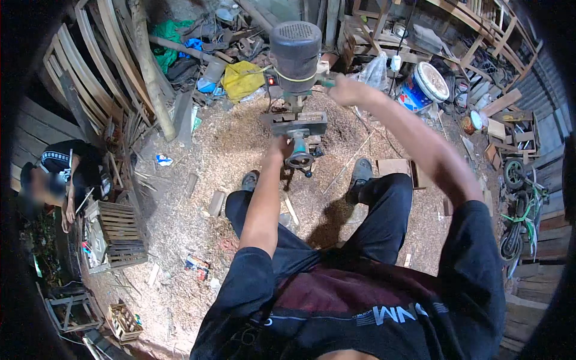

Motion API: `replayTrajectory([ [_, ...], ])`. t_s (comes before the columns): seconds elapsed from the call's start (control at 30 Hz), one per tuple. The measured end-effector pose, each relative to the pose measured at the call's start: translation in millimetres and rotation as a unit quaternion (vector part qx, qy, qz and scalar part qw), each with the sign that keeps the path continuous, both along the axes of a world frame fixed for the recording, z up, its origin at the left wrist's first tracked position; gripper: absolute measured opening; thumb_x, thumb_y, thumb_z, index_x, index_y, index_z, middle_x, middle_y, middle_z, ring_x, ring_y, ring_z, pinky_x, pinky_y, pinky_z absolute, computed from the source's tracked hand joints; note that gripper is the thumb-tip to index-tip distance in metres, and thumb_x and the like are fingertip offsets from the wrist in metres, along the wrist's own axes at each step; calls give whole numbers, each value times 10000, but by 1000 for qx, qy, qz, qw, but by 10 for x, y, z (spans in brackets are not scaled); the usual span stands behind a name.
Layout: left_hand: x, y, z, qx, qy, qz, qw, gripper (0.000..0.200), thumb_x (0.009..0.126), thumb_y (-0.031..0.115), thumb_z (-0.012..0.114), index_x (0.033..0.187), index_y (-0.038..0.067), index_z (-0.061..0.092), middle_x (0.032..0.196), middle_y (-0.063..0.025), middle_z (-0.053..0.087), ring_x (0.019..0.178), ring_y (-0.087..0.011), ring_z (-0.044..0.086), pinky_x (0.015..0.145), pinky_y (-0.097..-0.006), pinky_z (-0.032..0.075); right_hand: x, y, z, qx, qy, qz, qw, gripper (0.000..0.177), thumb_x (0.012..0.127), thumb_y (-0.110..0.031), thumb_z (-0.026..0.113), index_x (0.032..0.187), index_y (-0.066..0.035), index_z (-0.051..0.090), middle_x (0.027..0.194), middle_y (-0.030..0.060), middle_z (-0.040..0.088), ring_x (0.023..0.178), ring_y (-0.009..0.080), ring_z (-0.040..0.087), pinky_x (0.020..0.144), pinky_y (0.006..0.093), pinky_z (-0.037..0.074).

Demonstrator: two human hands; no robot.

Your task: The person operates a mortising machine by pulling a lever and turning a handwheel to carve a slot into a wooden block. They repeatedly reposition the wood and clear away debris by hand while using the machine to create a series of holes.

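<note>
A drilling or mortising machine (pixel 295 57) with a dark cylindrical motor on top stands in front of me. My right hand (pixel 345 91) is closed around its green lever (pixel 327 83), at the right of the motor. Lower down, my left hand (pixel 278 147) is at the left underside of the metal vise (pixel 300 124), its fingers curled in and partly hidden. Beside those fingers is a turquoise clamp part with a round handwheel (pixel 299 159). A short piece of wood (pixel 287 119) shows at the vise, beneath the machine's head. A red switch (pixel 271 81) glows left of the motor.
Wood shavings (pixel 204 156) cover the floor around my feet. A seated person (pixel 72 165) is at the left by a slatted wooden crate (pixel 117 234). A white bucket (pixel 429 84), a yellow bag (pixel 243 81) and a small green motorbike (pixel 521 219) stand around the edges.
</note>
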State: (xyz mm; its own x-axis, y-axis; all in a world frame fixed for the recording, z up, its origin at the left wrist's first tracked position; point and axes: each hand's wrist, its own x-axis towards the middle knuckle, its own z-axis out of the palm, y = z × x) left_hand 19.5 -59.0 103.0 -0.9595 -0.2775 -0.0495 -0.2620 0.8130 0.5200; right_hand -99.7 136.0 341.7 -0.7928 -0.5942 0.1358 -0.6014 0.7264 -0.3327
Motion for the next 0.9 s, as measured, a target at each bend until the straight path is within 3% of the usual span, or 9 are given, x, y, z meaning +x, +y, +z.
replayTrajectory([
  [0.07,-228,-190,-1209,-18,-6,-67,998,400,906,343,536,1184,68,620,1117,-246,641,1075,-390,604,947,-450,475,468,-67,861,26,-362,-60,930,375,924,-281,484,1027,75,546,837,199,619,704,334,684,609,414,564],
  [0.1,-299,-239,-1738,-51,2,-115,992,417,905,351,540,1204,65,591,1148,-256,619,1090,-397,586,954,-454,464,199,-69,623,65,-370,-53,925,323,907,-239,496,966,75,543,769,183,603,651,299,667,534,401,541],
  [0.2,-45,-12,-1457,-54,-33,-157,986,448,903,292,545,1249,11,508,1185,-260,589,1115,-426,546,969,-466,437,-161,-116,306,42,-446,-96,889,247,871,-167,513,844,77,544,634,143,565,547,234,624,436,383,504],
  [0.27,202,221,-1691,-50,203,-86,974,483,891,217,535,1242,-109,475,1200,-245,598,1131,-402,553,990,-448,439,-861,58,-143,204,-342,260,880,190,882,-164,539,861,19,589,665,123,601,597,215,638,456,373,500],
  [0.33,237,335,-1457,77,181,-15,980,390,865,136,572,1226,-7,535,1146,-202,613,1097,-394,548,954,-456,436,-1144,83,-421,266,-274,392,837,172,883,-164,553,868,-1,605,674,109,611,617,210,643,462,375,497],
  [0.37,222,329,-1519,140,199,2,970,369,859,116,577,1215,22,558,1125,-195,619,1069,-395,554,938,-461,439,-992,111,-346,257,-273,359,855,180,878,-165,553,866,8,598,668,106,603,612,214,640,458,381,496],
  [0.43,267,362,-1546,249,218,52,942,315,840,60,590,1147,110,642,1054,-188,628,971,-400,557,893,-469,446,103,-277,471,159,-390,-180,889,217,864,-162,542,827,48,581,623,87,560,594,234,637,433,409,490],
  [0.73,252,320,-1541,156,239,27,958,295,780,58,626,1073,49,666,1001,-185,636,957,-389,556,854,-451,449,243,-217,171,101,-331,-224,911,372,894,-248,555,776,105,568,622,141,611,463,244,622,375,382,491],
  [0.9,185,301,-1574,209,291,-10,934,294,764,34,603,1052,36,659,998,-197,631,926,-421,546,837,-468,428,344,-144,-18,63,-343,-257,901,417,934,-324,541,808,72,572,576,107,573,432,225,578,401,396,483],
])
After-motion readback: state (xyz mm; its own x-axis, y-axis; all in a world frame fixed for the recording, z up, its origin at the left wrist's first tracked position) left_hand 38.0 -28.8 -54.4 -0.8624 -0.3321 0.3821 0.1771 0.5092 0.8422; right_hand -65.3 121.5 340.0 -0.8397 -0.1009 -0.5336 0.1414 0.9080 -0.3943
